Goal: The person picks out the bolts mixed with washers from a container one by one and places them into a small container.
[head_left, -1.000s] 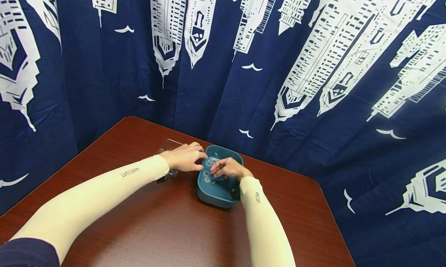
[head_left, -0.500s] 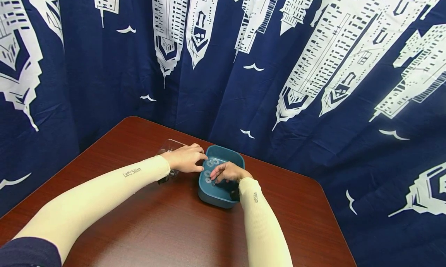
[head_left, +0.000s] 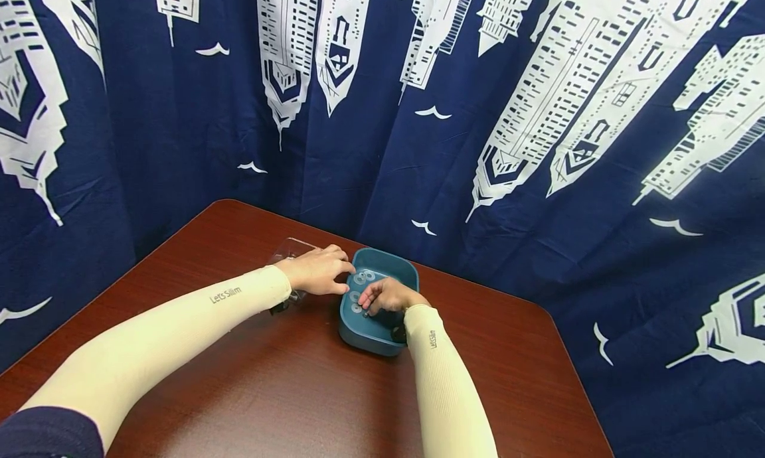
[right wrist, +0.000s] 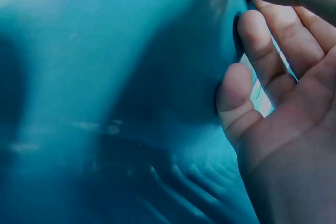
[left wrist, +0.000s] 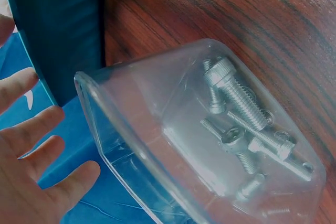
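Observation:
My left hand (head_left: 319,270) has its fingers spread at the left rim of the blue bin (head_left: 370,347) and holds nothing. In the left wrist view, a clear plastic container (left wrist: 173,124) stands beside that hand, with several metal bolts (left wrist: 239,95) in it. My right hand (head_left: 387,295) reaches down inside the bin, its fingertips low by the floor near a small screw (head_left: 366,314). Several washers (head_left: 356,308) lie on the bin's floor to the left. In the right wrist view, fingertips (right wrist: 237,87) touch the blue surface; the thumb hides what lies between thumb and index.
A brown wooden table (head_left: 269,391) carries the bin and the clear container near its far edge. Behind it hangs a dark blue curtain (head_left: 370,146) with white city buildings and birds.
My right hand has lowered into the bin, its fingers coming together near the small screw. The left hand has stayed at the rim.

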The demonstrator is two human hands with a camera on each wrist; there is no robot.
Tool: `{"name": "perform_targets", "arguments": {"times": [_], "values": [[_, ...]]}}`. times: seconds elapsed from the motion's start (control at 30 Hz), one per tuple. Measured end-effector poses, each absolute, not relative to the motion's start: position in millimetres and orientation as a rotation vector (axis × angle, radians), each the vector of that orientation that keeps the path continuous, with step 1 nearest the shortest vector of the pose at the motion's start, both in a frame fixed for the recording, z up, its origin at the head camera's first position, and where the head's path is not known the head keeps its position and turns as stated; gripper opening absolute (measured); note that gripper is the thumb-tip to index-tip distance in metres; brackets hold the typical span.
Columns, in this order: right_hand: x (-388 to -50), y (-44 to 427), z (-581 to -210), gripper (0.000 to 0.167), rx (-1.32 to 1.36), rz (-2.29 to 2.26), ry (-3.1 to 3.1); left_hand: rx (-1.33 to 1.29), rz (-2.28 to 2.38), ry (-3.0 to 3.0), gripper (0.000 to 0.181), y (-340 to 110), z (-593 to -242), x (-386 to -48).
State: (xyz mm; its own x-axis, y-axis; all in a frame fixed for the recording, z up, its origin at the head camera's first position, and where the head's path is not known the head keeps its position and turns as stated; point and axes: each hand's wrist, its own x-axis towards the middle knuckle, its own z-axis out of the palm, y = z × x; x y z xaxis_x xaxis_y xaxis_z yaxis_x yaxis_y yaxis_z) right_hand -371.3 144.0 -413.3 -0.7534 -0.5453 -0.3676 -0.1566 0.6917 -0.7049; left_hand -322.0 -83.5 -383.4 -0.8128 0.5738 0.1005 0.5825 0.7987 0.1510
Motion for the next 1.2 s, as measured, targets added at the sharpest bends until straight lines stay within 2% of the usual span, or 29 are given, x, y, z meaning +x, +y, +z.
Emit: {"name": "perform_targets", "arguments": {"times": [0.53, 0.93, 1.2], "values": [[-371.4, 141.9, -414.4, 0.019, -0.591, -0.844, 2.411, -0.949, -0.299, -2.935, 0.047, -82.7, -378.2, -320.2], [-368.5, 136.0, -409.8, 0.020, -0.675, -0.675, 2.489, -0.945, -0.282, -2.951, 0.048, -82.4, -378.4, -323.8], [-365.4, 134.4, -408.9, 0.010, -0.689, -0.588, 2.570, -0.940, -0.288, -2.955, 0.047, -81.5, -378.5, -322.9]]}}
